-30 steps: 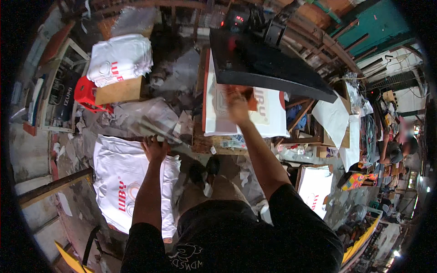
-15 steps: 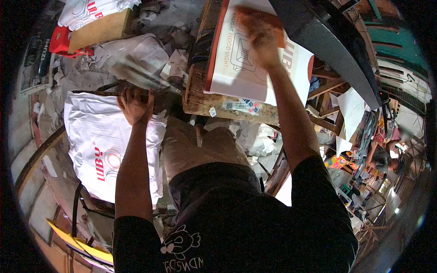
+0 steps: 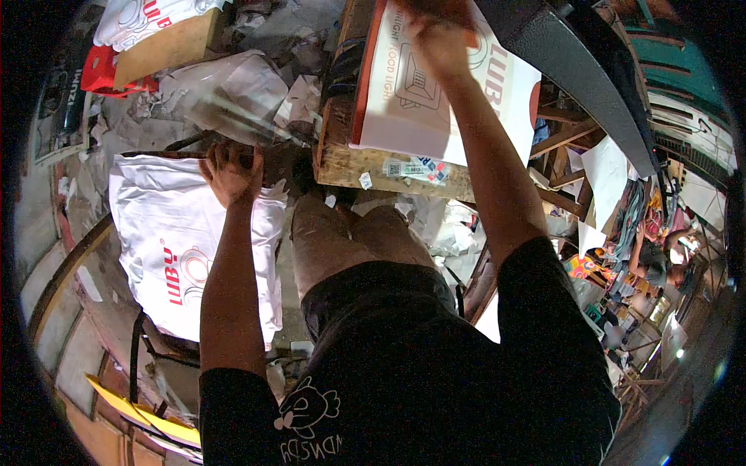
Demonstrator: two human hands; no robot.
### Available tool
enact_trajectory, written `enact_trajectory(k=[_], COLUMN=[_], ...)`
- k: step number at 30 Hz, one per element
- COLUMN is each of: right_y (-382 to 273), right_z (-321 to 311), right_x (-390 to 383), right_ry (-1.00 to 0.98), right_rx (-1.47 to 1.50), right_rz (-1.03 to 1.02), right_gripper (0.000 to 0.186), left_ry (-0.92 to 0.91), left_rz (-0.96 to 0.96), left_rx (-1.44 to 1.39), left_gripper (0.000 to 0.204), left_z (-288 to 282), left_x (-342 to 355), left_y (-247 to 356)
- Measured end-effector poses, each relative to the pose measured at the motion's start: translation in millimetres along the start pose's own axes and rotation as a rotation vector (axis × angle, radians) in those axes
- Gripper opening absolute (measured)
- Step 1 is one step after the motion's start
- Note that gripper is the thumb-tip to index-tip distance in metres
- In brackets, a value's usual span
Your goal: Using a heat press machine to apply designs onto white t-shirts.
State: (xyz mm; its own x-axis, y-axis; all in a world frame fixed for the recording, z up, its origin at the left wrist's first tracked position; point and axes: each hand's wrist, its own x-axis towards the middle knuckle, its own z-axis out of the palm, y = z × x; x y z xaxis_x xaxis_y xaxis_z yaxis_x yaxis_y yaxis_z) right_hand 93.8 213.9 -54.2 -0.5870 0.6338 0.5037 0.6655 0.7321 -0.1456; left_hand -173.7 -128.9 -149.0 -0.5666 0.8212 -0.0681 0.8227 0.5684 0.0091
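Printed white cloth (image 3: 420, 120) lies flat on the wooden bench (image 3: 350, 167), upper centre of frame, reddish border down its left side; your R hand (image 3: 444, 43) is over its top part, at a reddish-brown pad (image 3: 471, 37); blur + frame edge hide the fingers, so can't tell if they're clamped on it; your L hand (image 3: 231, 172) is well apart from the R, centre-left, fingers spread at the top edge of a white cloth pile (image 3: 148, 233) w/ red print; black slab (image 3: 575, 85) slants across upper right, just beside the cloth; red stool (image 3: 105, 74) w/ a wood board (image 3: 167, 54) sits upper left, more folded white cloth (image 3: 148, 19) on top.
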Motion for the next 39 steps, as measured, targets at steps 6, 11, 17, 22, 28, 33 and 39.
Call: enact_trajectory(k=[6, 11, 17, 22, 28, 33, 39], right_y=[10, 48, 63, 37, 5, -18, -24], right_z=[5, -20, -46, -72, -74, -21, 6], right_x=[-14, -57, -79, -66, -54, -44, -26], right_ry=[-0.108, -0.117, -0.440, -0.298, -0.385, -0.156, -0.122], right_rx=[0.109, 0.065, 0.012, 0.068, 0.066, 0.041, 0.167], right_rz=[-0.023, 0.257, 0.692, 0.649, 0.515, 0.403, 0.407], right_gripper=[0.055, 0.055, 0.056, 0.048, 0.046, 0.047, 0.044], left_ry=[-0.025, 0.095, 0.056, 0.025, 0.044, 0.137, 0.081], left_rz=[-0.002, 0.052, 0.036, 0.043, 0.054, 0.072, 0.021], left_rx=[0.014, -0.060, -0.041, -0.018, 0.055, -0.034, -0.045], left_gripper=[0.067, 0.069, 0.073, 0.068, 0.060, 0.055, 0.053], left_z=[-3, 0, 4, 8, 10, 6, 0], left_x=[1, -2, -3, -1, -2, -2, -2], left_y=[2, 0, -2, -3, -4, 2, 6])
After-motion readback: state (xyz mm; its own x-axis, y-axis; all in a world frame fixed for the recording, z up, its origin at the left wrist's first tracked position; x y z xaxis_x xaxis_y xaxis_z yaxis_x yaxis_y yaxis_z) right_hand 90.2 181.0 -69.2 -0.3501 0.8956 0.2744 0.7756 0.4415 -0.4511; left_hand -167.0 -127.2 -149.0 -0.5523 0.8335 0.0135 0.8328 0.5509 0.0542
